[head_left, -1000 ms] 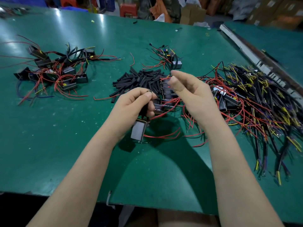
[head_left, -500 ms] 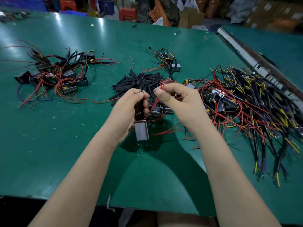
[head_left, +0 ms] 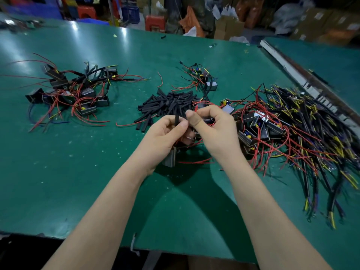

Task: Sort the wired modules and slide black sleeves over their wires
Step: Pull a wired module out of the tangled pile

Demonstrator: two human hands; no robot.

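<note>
Bright overhead light, glare on the green table (head_left: pixel 78 36) — soft shadows under forearms, blurred, bowed edges.

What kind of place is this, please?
Probably a small electronics assembly workshop: a green worktable holds piles of wired modules and black sleeves, with cardboard boxes stacked behind.

We brought our right hand (head_left: pixel 212 131) in from 2 o'clock; it now pinches a red wire tip (head_left: pixel 195 109) beside the black sleeve (head_left: pixel 176 120) in our left hand (head_left: pixel 165 137).
</note>
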